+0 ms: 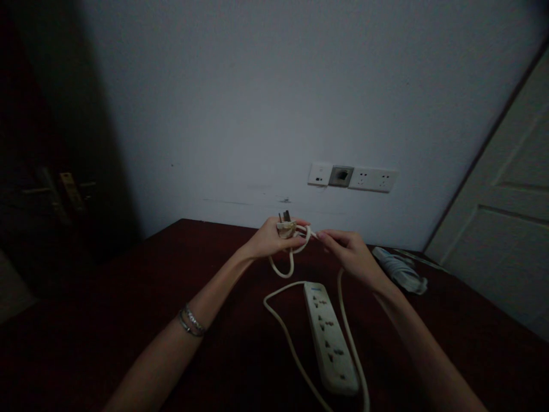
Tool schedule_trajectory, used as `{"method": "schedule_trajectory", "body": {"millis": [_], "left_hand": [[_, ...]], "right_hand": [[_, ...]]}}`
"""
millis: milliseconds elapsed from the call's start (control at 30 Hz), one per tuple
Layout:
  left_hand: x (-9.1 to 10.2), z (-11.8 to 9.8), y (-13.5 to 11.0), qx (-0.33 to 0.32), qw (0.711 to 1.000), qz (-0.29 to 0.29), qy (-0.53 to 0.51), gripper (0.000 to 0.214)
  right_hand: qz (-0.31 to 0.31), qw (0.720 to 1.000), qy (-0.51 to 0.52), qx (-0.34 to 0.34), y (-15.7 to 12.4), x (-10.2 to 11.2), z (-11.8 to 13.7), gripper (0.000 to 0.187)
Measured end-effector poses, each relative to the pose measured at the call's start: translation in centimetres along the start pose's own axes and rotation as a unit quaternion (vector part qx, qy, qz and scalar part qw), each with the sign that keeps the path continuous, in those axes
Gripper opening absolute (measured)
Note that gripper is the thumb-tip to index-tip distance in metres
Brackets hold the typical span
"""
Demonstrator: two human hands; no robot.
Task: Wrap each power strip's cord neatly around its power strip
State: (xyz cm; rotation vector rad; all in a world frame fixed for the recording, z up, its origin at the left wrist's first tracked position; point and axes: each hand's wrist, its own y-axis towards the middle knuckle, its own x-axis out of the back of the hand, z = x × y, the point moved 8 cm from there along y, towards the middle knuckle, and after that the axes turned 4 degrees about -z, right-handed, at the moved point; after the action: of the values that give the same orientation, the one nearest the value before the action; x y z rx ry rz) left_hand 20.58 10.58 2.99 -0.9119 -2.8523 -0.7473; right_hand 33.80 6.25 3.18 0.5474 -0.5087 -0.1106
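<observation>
Plug (286, 230), clasped in left grip (270, 237), prongs (287, 216) pointing outward; cord (308, 233), looped to its right, pinched by right grip (349, 250).

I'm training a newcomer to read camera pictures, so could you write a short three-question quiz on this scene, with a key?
1. Which hand holds the plug?
2. True or false: the power strip lies on the table.
3. What does the right hand pinch?
a) a bracelet
b) the cord
c) a door handle

Key: 1. The left hand. 2. True. 3. b.
</observation>
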Motion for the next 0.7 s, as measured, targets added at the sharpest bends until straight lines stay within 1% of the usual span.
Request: {"method": "schedule_trajectory", "body": {"millis": [133,233,300,367,433,500,567,633,700], "left_hand": [[-0.6,0.3,0.0,0.004,1.0,0.023,-0.008,0.045],[-1.1,0.3,-0.1,0.01,0.999,0.045,-0.017,0.047],[-0.8,0.2,0.0,0.018,0.999,0.042,-0.027,0.051],[0.3,0.1,0.2,0.022,0.999,0.006,-0.031,0.053],[2.2,0.2,0.5,0.024,0.997,-0.059,-0.035,0.051],[4.2,0.5,0.6,0.025,0.991,-0.127,-0.033,0.045],[5.6,0.7,0.6,0.027,0.985,-0.167,-0.027,0.038],[6.2,1.0,0.6,0.033,0.984,-0.173,-0.02,0.035],[5.9,1.3,0.6,0.052,0.988,-0.145,-0.02,0.036]], "right_hand": [[-0.02,1.0,0.013,-0.005,-0.1,-0.3,0.5,0.037],[0.001,1.0,0.011,0.0,-0.2,-1.1,1.1,0.035],[0.012,1.0,0.0,-0.003,-0.2,-1.2,1.1,0.035],[-0.005,1.0,0.004,-0.023,0.0,-0.5,0.4,0.037],[-0.052,0.997,0.028,-0.054,0.3,0.9,-0.7,0.038],[-0.092,0.99,0.074,-0.081,0.4,2.1,-1.8,0.039],[-0.109,0.979,0.132,-0.113,0.5,2.6,-3.0,0.04],[-0.114,0.964,0.187,-0.147,0.6,2.5,-3.9,0.038],[-0.121,0.952,0.218,-0.178,0.5,2.2,-4.5,0.035]]}}
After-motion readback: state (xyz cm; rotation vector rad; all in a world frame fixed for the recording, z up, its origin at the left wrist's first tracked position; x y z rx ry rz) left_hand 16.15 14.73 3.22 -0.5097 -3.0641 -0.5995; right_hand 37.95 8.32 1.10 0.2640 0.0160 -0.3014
